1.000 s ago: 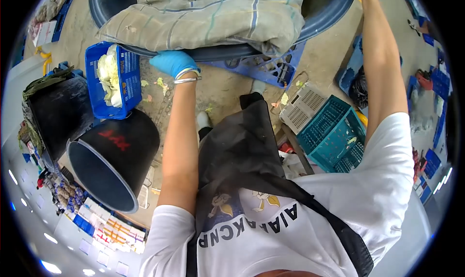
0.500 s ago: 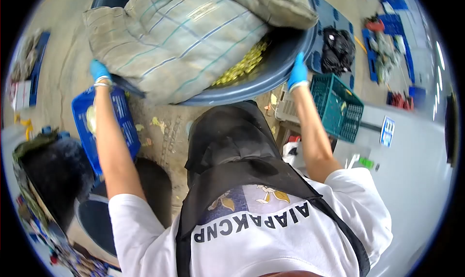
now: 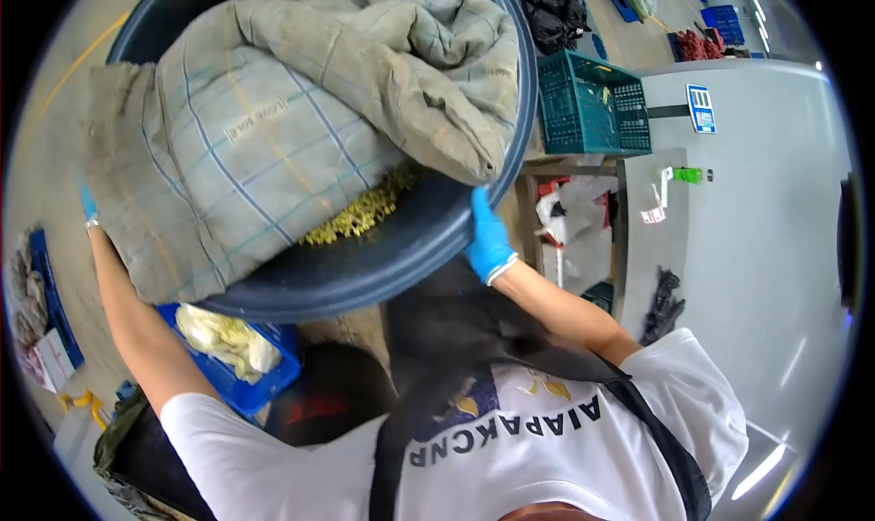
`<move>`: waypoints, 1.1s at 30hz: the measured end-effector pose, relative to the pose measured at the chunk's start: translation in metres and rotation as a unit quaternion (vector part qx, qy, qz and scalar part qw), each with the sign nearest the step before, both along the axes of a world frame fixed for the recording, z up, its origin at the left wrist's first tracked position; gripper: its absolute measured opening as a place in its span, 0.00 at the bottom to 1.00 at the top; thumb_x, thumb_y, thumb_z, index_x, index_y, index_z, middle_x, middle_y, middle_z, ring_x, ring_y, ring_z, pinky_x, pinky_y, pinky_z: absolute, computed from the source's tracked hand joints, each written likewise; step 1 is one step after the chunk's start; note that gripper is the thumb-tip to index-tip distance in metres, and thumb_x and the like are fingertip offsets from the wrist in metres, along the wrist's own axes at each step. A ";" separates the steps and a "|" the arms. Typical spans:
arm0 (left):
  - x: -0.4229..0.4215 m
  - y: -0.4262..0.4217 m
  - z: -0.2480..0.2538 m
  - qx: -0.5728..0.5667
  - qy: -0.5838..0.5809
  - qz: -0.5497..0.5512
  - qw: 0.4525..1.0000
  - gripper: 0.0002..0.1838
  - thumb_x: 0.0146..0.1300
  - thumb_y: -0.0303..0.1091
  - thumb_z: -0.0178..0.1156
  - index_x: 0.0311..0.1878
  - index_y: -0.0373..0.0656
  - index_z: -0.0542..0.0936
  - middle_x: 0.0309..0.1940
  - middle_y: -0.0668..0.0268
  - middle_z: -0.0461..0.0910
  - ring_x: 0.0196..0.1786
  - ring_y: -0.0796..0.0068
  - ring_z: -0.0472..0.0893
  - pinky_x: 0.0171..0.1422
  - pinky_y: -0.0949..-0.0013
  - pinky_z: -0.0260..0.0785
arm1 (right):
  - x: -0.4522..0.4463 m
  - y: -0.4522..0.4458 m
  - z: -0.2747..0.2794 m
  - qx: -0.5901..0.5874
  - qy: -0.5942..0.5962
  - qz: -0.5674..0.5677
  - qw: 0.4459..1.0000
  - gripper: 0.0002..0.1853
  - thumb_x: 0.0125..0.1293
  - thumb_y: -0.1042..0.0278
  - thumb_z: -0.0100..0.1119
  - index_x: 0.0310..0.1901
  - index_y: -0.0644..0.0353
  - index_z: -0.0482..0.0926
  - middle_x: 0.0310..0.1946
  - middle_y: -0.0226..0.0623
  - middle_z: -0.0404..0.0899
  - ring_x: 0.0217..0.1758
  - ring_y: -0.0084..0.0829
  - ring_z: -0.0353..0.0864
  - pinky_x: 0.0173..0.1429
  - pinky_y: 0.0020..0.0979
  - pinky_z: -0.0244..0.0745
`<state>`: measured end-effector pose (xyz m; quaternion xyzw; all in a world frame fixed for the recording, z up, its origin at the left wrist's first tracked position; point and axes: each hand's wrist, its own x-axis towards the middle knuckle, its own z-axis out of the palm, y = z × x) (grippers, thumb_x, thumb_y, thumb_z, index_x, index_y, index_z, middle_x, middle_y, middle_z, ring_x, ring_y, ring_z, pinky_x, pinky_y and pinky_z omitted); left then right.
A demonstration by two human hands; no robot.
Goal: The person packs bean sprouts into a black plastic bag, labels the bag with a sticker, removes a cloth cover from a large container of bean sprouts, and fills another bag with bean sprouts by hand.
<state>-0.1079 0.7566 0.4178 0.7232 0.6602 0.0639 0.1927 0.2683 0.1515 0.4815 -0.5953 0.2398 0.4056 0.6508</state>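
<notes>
Far left, the left hand (image 3: 88,204) meets the checked blanket's (image 3: 264,147) edge, its grip too hidden to tell; the blanket spills over the blue tub (image 3: 392,261), yellow-green bits (image 3: 360,218) peeking out, and the right hand (image 3: 492,243) grips the tub's rim, a green crate (image 3: 561,111) beyond!

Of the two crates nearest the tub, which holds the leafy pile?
The blue crate, partly hidden by the tub: pale leaves are heaped in it. The teal crate, beyond the right hand, shows only small scraps.
</notes>
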 end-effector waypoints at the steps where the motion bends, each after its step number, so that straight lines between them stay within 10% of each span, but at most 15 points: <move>1: 0.001 0.001 0.002 0.001 0.000 0.001 1.000 0.19 0.70 0.39 0.40 0.49 0.35 0.76 0.45 0.56 0.79 0.44 0.66 0.77 0.51 0.60 0.71 | 0.014 0.009 0.015 -0.087 -0.054 -0.016 0.995 0.26 0.69 0.45 0.51 0.52 0.63 0.77 0.48 0.37 0.80 0.52 0.32 0.77 0.59 0.33 0.70; 3: -0.002 0.004 0.010 0.008 -0.001 0.008 1.000 0.20 0.71 0.40 0.40 0.50 0.36 0.76 0.46 0.57 0.79 0.45 0.65 0.77 0.51 0.60 0.71 | 0.037 0.013 0.005 -0.105 -0.232 0.052 0.966 0.33 0.71 0.43 0.47 0.58 0.72 0.71 0.46 0.43 0.79 0.47 0.32 0.77 0.52 0.32 0.72; 14: -0.027 -0.049 0.020 0.013 -0.150 0.092 0.984 0.21 0.71 0.42 0.41 0.54 0.37 0.74 0.49 0.58 0.78 0.48 0.64 0.77 0.54 0.60 0.72 | 0.084 -0.004 0.007 -0.141 -0.357 0.106 0.917 0.31 0.68 0.43 0.52 0.46 0.72 0.77 0.35 0.47 0.80 0.37 0.33 0.77 0.44 0.37 0.71; 22: -0.056 -0.238 0.026 -0.048 -0.460 0.229 0.856 0.23 0.72 0.44 0.42 0.58 0.37 0.73 0.52 0.58 0.77 0.50 0.63 0.77 0.56 0.59 0.72 | 0.202 0.005 0.007 -0.294 -0.389 0.263 0.832 0.39 0.63 0.34 0.50 0.51 0.73 0.76 0.48 0.64 0.76 0.55 0.55 0.76 0.56 0.44 0.71; 26: -0.012 -0.399 0.051 -0.103 -0.571 0.288 0.762 0.26 0.71 0.48 0.43 0.61 0.36 0.70 0.56 0.59 0.75 0.54 0.60 0.76 0.59 0.56 0.72 | 0.272 0.025 -0.005 -0.311 -0.483 0.316 0.755 0.40 0.61 0.30 0.48 0.43 0.70 0.82 0.44 0.62 0.78 0.50 0.56 0.79 0.55 0.45 0.71; 30: 0.021 -0.507 0.059 -0.066 -0.494 0.349 0.793 0.23 0.72 0.37 0.40 0.62 0.31 0.68 0.59 0.51 0.72 0.55 0.54 0.76 0.60 0.55 0.72 | 0.321 0.056 0.003 -0.295 -0.567 0.363 0.678 0.30 0.68 0.39 0.44 0.51 0.60 0.79 0.49 0.54 0.79 0.54 0.51 0.77 0.56 0.41 0.70; 33: 0.038 -0.538 0.057 -0.059 -0.577 0.416 0.701 0.30 0.71 0.50 0.39 0.65 0.35 0.67 0.61 0.54 0.71 0.61 0.53 0.71 0.67 0.54 0.65 | 0.384 0.069 -0.047 -0.246 -0.699 0.407 0.534 0.20 0.71 0.54 0.40 0.52 0.55 0.78 0.43 0.54 0.80 0.46 0.53 0.79 0.50 0.43 0.72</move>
